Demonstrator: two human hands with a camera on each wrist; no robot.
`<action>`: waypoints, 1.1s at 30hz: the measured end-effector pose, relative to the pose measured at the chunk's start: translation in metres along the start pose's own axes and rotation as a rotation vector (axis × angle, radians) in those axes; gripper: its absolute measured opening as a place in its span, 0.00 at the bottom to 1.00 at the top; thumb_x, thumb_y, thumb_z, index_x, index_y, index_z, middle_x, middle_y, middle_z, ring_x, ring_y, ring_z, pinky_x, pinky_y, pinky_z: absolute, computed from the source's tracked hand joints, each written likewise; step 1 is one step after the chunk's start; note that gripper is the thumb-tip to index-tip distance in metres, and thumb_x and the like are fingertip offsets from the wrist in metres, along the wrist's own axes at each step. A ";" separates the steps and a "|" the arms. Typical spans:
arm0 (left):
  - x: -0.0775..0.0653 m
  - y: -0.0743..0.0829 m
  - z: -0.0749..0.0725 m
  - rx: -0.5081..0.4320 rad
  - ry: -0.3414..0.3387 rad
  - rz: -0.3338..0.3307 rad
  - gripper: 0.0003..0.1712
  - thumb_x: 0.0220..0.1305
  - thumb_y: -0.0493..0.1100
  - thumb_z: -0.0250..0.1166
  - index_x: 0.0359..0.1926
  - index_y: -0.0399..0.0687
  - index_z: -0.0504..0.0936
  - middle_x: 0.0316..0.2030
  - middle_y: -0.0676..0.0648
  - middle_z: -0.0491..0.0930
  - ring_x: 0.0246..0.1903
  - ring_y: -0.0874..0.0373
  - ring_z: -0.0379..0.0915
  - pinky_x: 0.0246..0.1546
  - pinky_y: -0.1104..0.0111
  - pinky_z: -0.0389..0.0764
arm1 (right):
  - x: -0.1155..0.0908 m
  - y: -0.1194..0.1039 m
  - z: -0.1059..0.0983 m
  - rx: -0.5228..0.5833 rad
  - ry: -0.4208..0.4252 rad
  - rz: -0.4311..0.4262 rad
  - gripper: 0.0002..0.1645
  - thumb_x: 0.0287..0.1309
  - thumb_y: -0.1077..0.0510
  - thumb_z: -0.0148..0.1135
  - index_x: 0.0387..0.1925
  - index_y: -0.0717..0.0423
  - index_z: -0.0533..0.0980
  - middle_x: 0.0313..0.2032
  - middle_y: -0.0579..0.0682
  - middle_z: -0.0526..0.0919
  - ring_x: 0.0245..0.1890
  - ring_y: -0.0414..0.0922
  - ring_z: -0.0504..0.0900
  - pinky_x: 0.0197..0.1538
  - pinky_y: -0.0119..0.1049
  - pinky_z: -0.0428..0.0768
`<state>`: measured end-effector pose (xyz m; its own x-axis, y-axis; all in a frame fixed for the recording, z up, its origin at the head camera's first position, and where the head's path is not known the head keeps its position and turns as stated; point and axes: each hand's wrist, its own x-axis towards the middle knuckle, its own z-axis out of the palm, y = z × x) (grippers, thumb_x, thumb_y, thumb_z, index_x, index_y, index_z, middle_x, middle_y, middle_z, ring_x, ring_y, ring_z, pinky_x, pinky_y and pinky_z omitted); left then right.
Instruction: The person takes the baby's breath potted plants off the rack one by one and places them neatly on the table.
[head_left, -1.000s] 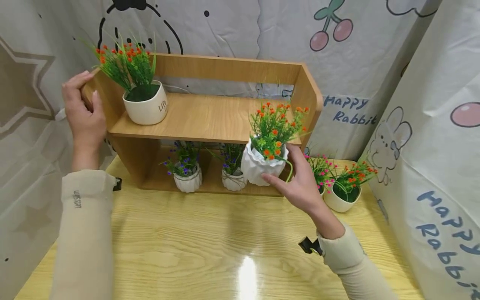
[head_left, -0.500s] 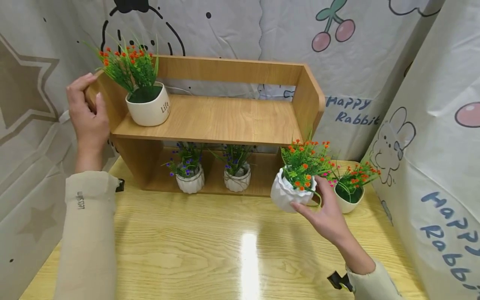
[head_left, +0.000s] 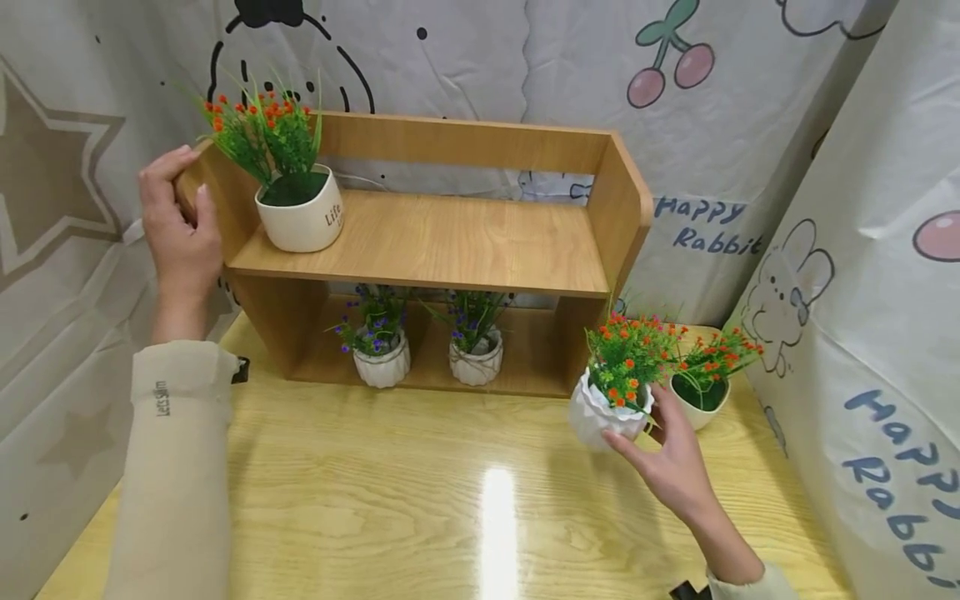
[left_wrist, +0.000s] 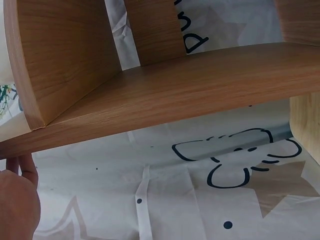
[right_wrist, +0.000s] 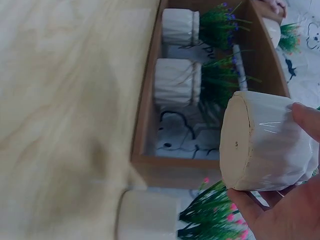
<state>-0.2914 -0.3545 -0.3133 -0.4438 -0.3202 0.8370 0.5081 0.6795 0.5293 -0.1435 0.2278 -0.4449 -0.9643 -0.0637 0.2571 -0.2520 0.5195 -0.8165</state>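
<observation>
My left hand (head_left: 180,237) grips the upper left side panel of a two-tier wooden shelf (head_left: 465,242), its thumb on the front edge. In the left wrist view only part of that hand (left_wrist: 20,200) shows against the board. My right hand (head_left: 675,467) holds a white ruffled-rim flower pot (head_left: 606,421) with orange flowers, between thumb and fingers. The pot is off the table, just before the shelf's lower right corner; its bare underside (right_wrist: 236,145) shows in the right wrist view. Most of the fingers behind it are hidden.
A cream pot (head_left: 300,221) with orange flowers stands on the upper tier's left. Two white pots with purple flowers, one left (head_left: 382,362) and one right (head_left: 477,360), stand below. A cream pot (head_left: 701,404) and a pink-flowered plant (right_wrist: 215,215) stand right of the shelf.
My right hand has carried the orange-flowered pot right and down, from in front of the shelf's upper board to its lower right corner. The left hand keeps its grip on the shelf.
</observation>
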 end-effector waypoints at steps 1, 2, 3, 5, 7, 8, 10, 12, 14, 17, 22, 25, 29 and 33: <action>0.000 -0.001 0.000 0.002 -0.001 -0.003 0.21 0.71 0.37 0.54 0.63 0.45 0.78 0.65 0.52 0.75 0.68 0.63 0.67 0.69 0.73 0.65 | -0.002 0.003 0.000 -0.001 0.000 0.011 0.50 0.57 0.58 0.76 0.74 0.67 0.59 0.69 0.64 0.69 0.67 0.63 0.72 0.56 0.11 0.66; -0.001 -0.001 -0.001 0.007 -0.005 -0.005 0.21 0.72 0.38 0.54 0.63 0.46 0.78 0.65 0.53 0.74 0.68 0.63 0.67 0.69 0.73 0.65 | -0.003 0.006 -0.001 0.007 0.003 0.021 0.51 0.57 0.59 0.76 0.75 0.67 0.59 0.70 0.65 0.67 0.67 0.65 0.72 0.56 0.10 0.66; 0.000 -0.001 -0.001 0.009 -0.006 -0.005 0.21 0.72 0.38 0.54 0.64 0.47 0.78 0.65 0.53 0.74 0.68 0.63 0.67 0.70 0.73 0.65 | -0.004 0.009 -0.001 0.006 0.007 0.026 0.51 0.57 0.59 0.76 0.75 0.67 0.59 0.71 0.66 0.66 0.67 0.65 0.72 0.56 0.10 0.66; -0.001 -0.001 -0.001 0.010 -0.011 -0.008 0.21 0.72 0.38 0.53 0.64 0.48 0.78 0.66 0.54 0.74 0.68 0.63 0.67 0.70 0.73 0.65 | -0.006 0.015 -0.001 0.005 0.014 0.031 0.50 0.56 0.60 0.76 0.74 0.66 0.60 0.70 0.66 0.67 0.65 0.63 0.73 0.56 0.10 0.67; 0.000 0.000 -0.001 0.010 -0.012 -0.008 0.21 0.73 0.38 0.53 0.64 0.49 0.77 0.66 0.54 0.74 0.68 0.63 0.66 0.70 0.73 0.65 | -0.008 0.020 -0.001 0.001 0.019 0.036 0.49 0.56 0.60 0.76 0.74 0.65 0.61 0.69 0.64 0.68 0.64 0.62 0.74 0.56 0.11 0.67; 0.000 0.001 0.000 0.013 -0.015 -0.007 0.21 0.73 0.38 0.53 0.64 0.49 0.77 0.66 0.54 0.74 0.69 0.63 0.66 0.70 0.73 0.65 | -0.009 0.023 -0.001 0.002 0.018 0.044 0.49 0.57 0.60 0.76 0.74 0.64 0.61 0.69 0.63 0.69 0.64 0.61 0.74 0.56 0.11 0.68; 0.000 0.003 0.000 0.013 -0.019 -0.006 0.21 0.73 0.38 0.53 0.64 0.48 0.77 0.66 0.52 0.73 0.69 0.63 0.66 0.71 0.72 0.65 | -0.010 0.028 -0.001 -0.005 0.010 0.073 0.50 0.57 0.58 0.77 0.75 0.63 0.61 0.68 0.62 0.70 0.64 0.61 0.74 0.57 0.13 0.68; 0.000 0.004 0.001 0.013 -0.021 -0.008 0.21 0.73 0.38 0.53 0.64 0.47 0.77 0.66 0.51 0.74 0.69 0.62 0.66 0.71 0.72 0.65 | -0.012 0.033 -0.001 -0.008 -0.002 0.117 0.51 0.58 0.56 0.77 0.76 0.63 0.59 0.69 0.63 0.69 0.65 0.62 0.74 0.61 0.20 0.72; -0.001 0.005 0.001 0.013 -0.022 -0.017 0.21 0.73 0.38 0.53 0.64 0.47 0.77 0.66 0.51 0.74 0.69 0.63 0.66 0.71 0.73 0.65 | -0.015 0.037 -0.001 -0.001 -0.016 0.166 0.54 0.58 0.54 0.76 0.77 0.63 0.56 0.70 0.65 0.67 0.67 0.65 0.72 0.66 0.32 0.75; -0.001 0.004 0.001 0.014 -0.018 -0.028 0.21 0.73 0.38 0.53 0.64 0.49 0.77 0.66 0.53 0.74 0.68 0.63 0.66 0.71 0.73 0.65 | -0.017 0.045 -0.001 0.011 -0.033 0.222 0.57 0.58 0.53 0.76 0.78 0.64 0.53 0.72 0.67 0.63 0.70 0.68 0.69 0.69 0.52 0.72; -0.001 -0.001 0.000 0.024 -0.026 -0.023 0.21 0.73 0.39 0.53 0.64 0.52 0.77 0.66 0.55 0.73 0.69 0.63 0.66 0.71 0.73 0.64 | -0.017 0.056 -0.003 0.039 -0.049 0.279 0.59 0.59 0.52 0.76 0.78 0.66 0.50 0.74 0.69 0.59 0.72 0.71 0.64 0.72 0.61 0.67; -0.002 -0.002 0.000 0.021 -0.031 -0.031 0.22 0.73 0.40 0.53 0.64 0.55 0.77 0.66 0.57 0.73 0.68 0.64 0.66 0.71 0.73 0.64 | -0.018 0.059 -0.003 0.034 -0.056 0.299 0.60 0.58 0.52 0.76 0.78 0.68 0.50 0.74 0.70 0.58 0.72 0.72 0.63 0.71 0.61 0.68; -0.001 -0.002 0.000 0.022 -0.033 -0.033 0.22 0.73 0.40 0.53 0.64 0.56 0.77 0.66 0.58 0.72 0.69 0.64 0.65 0.71 0.73 0.64 | -0.018 0.063 -0.002 0.032 -0.059 0.321 0.60 0.57 0.52 0.77 0.77 0.69 0.51 0.74 0.71 0.58 0.72 0.72 0.63 0.71 0.59 0.69; -0.001 0.002 0.000 0.017 -0.022 -0.023 0.22 0.73 0.39 0.53 0.64 0.53 0.78 0.66 0.56 0.73 0.69 0.63 0.66 0.71 0.73 0.64 | -0.017 0.063 -0.001 0.044 -0.073 0.369 0.61 0.57 0.52 0.77 0.78 0.68 0.49 0.75 0.71 0.57 0.72 0.72 0.63 0.70 0.59 0.71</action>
<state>-0.2902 -0.3531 -0.3133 -0.4714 -0.3210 0.8215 0.4849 0.6837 0.5454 -0.1428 0.2625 -0.5002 -0.9938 0.0591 -0.0946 0.1114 0.4817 -0.8692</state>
